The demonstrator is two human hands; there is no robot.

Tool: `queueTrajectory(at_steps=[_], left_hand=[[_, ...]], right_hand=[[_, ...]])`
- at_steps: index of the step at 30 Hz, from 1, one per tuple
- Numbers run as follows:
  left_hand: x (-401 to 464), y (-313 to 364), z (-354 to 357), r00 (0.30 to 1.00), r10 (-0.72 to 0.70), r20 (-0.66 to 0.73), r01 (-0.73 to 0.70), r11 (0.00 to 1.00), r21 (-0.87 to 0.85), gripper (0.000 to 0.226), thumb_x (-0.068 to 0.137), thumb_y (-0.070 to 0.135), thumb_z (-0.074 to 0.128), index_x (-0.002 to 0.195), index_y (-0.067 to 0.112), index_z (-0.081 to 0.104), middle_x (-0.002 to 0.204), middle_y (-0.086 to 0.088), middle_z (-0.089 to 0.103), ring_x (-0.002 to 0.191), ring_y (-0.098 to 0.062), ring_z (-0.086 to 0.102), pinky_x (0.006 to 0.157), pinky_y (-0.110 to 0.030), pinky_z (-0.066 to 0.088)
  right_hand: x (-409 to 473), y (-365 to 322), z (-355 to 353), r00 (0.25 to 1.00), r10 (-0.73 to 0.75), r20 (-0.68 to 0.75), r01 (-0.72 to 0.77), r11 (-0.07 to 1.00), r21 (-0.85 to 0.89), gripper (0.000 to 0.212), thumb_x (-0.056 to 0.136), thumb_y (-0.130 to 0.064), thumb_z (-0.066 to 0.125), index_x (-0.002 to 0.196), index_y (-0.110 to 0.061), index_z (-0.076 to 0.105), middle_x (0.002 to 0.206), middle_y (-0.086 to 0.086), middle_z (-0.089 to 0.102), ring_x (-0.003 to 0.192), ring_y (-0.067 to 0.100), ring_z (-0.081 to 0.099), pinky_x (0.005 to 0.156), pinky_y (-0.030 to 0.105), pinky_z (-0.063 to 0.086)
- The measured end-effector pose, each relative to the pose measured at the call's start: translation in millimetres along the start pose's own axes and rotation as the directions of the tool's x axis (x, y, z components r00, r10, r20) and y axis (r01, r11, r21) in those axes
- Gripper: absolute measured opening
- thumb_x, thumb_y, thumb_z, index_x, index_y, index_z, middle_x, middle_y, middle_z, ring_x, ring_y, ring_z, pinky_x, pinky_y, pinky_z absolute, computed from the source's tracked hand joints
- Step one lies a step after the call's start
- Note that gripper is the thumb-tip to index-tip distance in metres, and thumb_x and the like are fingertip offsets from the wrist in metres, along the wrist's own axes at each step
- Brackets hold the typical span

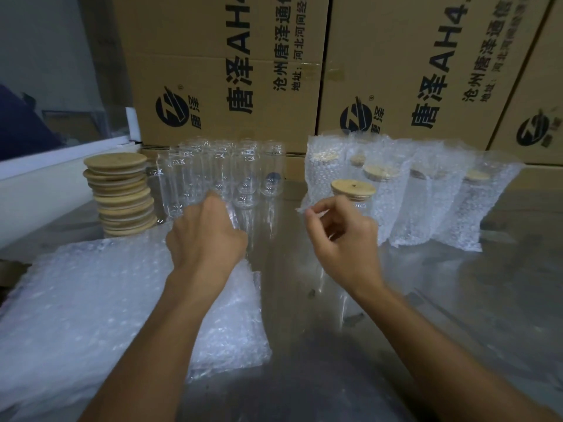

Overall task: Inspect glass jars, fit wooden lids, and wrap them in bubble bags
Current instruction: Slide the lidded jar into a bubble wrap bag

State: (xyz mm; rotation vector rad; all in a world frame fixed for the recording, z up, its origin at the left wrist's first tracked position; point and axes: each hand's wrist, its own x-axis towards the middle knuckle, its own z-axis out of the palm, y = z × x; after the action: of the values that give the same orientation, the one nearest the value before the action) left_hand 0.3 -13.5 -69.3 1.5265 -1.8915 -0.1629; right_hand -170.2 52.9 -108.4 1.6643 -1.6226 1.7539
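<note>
Head view, lidded jars point(426, 196) in bubble bags point(466, 226)

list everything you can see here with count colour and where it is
lids: one stack, count unclear, light wood, far left on the table
empty jars: a cluster, count unclear, clear glass, right of the lids, before the boxes
bubble bags: a flat pile, clear, near left
lidded jar: one, clear with a wooden lid, unwrapped, behind the right hand
wrapped jars: about five, in clear bubble wrap, standing far right
boxes: at least three, brown with black print, along the back
table: one, shiny metal
left hand: over the near jars, grip unclear
right hand: fingers curled, in front of the lidded jar
</note>
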Motion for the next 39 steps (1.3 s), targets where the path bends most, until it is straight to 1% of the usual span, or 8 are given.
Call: queueTrajectory(at_steps=[4,7,11,16,21,24,29,39], left_hand=[[-4.1,7.9,2.6,0.978,0.178,-0.113,-0.197,0.962,-0.191,0.026,0.081,0.0,0.06,0.097,0.019,0.052,0.088,-0.005,0.064,0.084,-0.034,0.061,0.068,-0.042,0.05],[-9.8,14.8,5.3,0.919,0.377,-0.117,-0.394,0.856,-0.335,0.029,0.082,-0.006,0.062,0.09,0.019,0.05,0.082,0.002,0.059,0.081,-0.028,0.06,0.068,-0.047,0.051],[-16.4,20.9,10.9,0.815,0.573,-0.088,-0.558,0.734,-0.386,0.022,0.082,-0.007,0.059,0.086,0.014,0.052,0.081,0.001,0.059,0.081,-0.028,0.059,0.07,-0.049,0.051],[-19.6,20.5,25.0,0.774,0.625,-0.099,-0.62,0.717,-0.317,0.015,0.087,0.002,0.064,0.096,0.013,0.058,0.096,0.0,0.061,0.089,-0.027,0.059,0.076,-0.045,0.049],[-14.9,8.1,47.7,0.838,0.538,0.089,-0.517,0.835,-0.186,0.022,0.091,0.019,0.066,0.113,0.018,0.062,0.116,0.001,0.059,0.104,-0.024,0.057,0.089,-0.039,0.046],[-15.2,1.4,61.0,0.859,0.45,0.244,-0.421,0.893,-0.161,0.028,0.094,0.033,0.063,0.119,0.021,0.063,0.121,0.001,0.059,0.114,-0.022,0.056,0.094,-0.037,0.046],[-14.2,-2.2,69.8,0.853,0.359,0.378,-0.307,0.932,-0.192,0.028,0.083,0.04,0.073,0.103,0.022,0.071,0.107,0.003,0.058,0.103,-0.018,0.058,0.089,-0.037,0.052],[-7.1,-6.6,74.4,0.93,0.211,0.302,-0.073,0.909,-0.41,0.024,0.079,0.017,0.072,0.06,0.03,0.065,0.056,0.015,0.065,0.06,0.002,0.062,0.059,-0.012,0.049]], right_hand=[[-6.8,-16.5,11.2,0.882,0.322,0.344,-0.404,0.892,0.201,0.02,0.095,-0.021,0.07,0.113,-0.013,0.068,0.093,0.01,0.075,0.087,0.025,0.073,0.081,0.046,0.06],[-11.4,-19.4,18.1,0.74,0.386,0.55,-0.608,0.734,0.303,0.033,0.098,-0.016,0.066,0.13,-0.007,0.062,0.101,0.008,0.073,0.085,0.012,0.066,0.07,0.022,0.052],[-14.0,-10.3,26.5,0.781,0.438,0.444,-0.614,0.667,0.422,0.017,0.104,-0.001,0.05,0.098,-0.001,0.066,0.057,-0.01,0.055,0.051,0.002,0.045,0.049,0.013,0.035],[-13.5,-1.8,33.9,0.674,0.653,0.344,-0.703,0.425,0.57,0.018,0.102,0.003,0.051,0.11,0.002,0.067,0.092,0.016,0.068,0.084,0.025,0.063,0.084,0.038,0.053],[-15.0,2.7,36.4,0.5,0.723,0.478,-0.801,0.176,0.572,0.034,0.098,0.013,0.036,0.121,0.004,0.06,0.09,0.024,0.061,0.068,0.025,0.061,0.067,0.037,0.051],[-16.9,4.2,33.9,0.456,0.696,0.555,-0.864,0.199,0.462,0.041,0.09,0.02,0.026,0.115,0.006,0.057,0.093,0.028,0.05,0.065,0.029,0.051,0.057,0.036,0.044],[-18.5,7.2,27.7,0.465,0.636,0.615,-0.879,0.25,0.406,0.042,0.088,0.024,0.029,0.097,0.005,0.066,0.089,0.024,0.067,0.072,0.028,0.064,0.064,0.035,0.053],[-23.2,9.2,32.9,0.525,0.712,0.466,-0.849,0.4,0.346,0.007,0.096,0.002,0.065,0.1,0.006,0.068,0.079,0.014,0.068,0.063,0.014,0.067,0.064,0.025,0.062]])
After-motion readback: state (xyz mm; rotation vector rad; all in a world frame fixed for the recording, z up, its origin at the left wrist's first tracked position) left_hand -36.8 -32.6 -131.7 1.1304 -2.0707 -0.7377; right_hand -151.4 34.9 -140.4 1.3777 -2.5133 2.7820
